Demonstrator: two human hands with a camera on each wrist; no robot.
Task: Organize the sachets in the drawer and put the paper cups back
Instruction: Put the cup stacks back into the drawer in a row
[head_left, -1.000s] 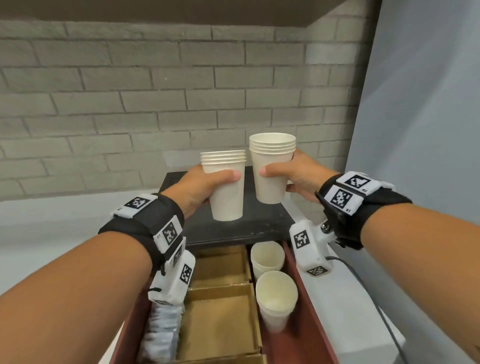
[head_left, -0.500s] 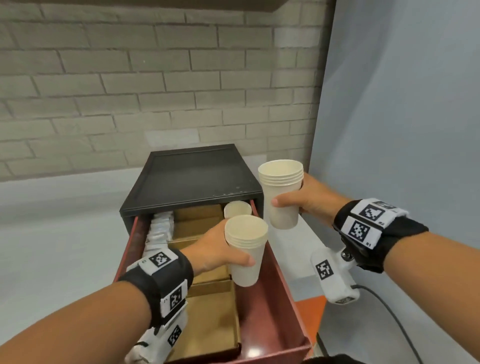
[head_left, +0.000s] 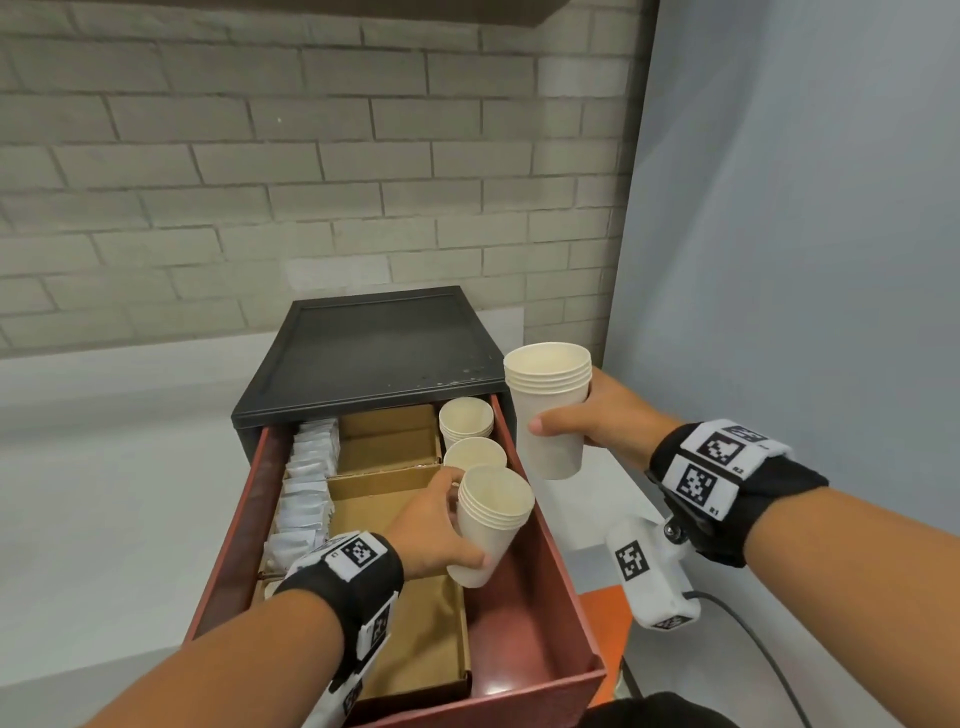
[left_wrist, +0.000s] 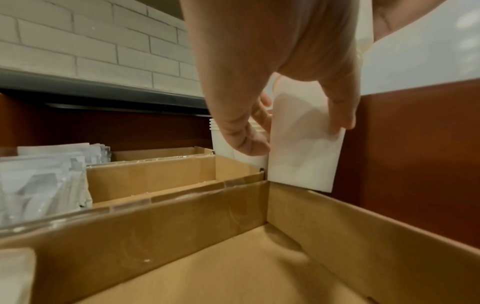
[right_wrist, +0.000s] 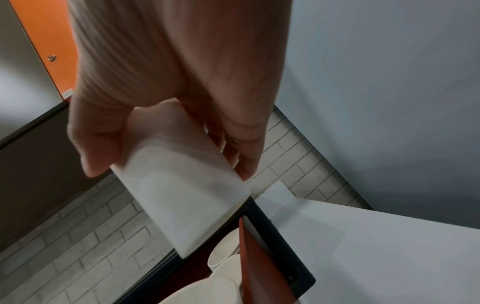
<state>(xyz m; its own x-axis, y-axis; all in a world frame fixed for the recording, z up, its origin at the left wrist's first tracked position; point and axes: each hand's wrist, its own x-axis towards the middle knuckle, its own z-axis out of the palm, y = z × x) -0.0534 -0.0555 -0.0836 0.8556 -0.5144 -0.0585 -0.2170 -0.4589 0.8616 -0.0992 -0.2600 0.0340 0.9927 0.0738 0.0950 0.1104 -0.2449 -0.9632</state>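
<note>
My left hand grips a stack of white paper cups low inside the right side of the open red drawer; the left wrist view shows the same stack beside the cardboard divider. My right hand holds a second stack of cups in the air above the drawer's right wall, also seen as the cup stack. Two more cup stacks stand at the drawer's back right. White sachets line the left side.
Brown cardboard compartments fill the drawer's middle. The black cabinet top sits behind, against a brick wall. A grey partition stands close on the right. White counter surrounds the cabinet.
My left hand has lowered its cup stack from in front of the cabinet down into the drawer's right side. The right hand's stack has moved down and right, staying in the air.
</note>
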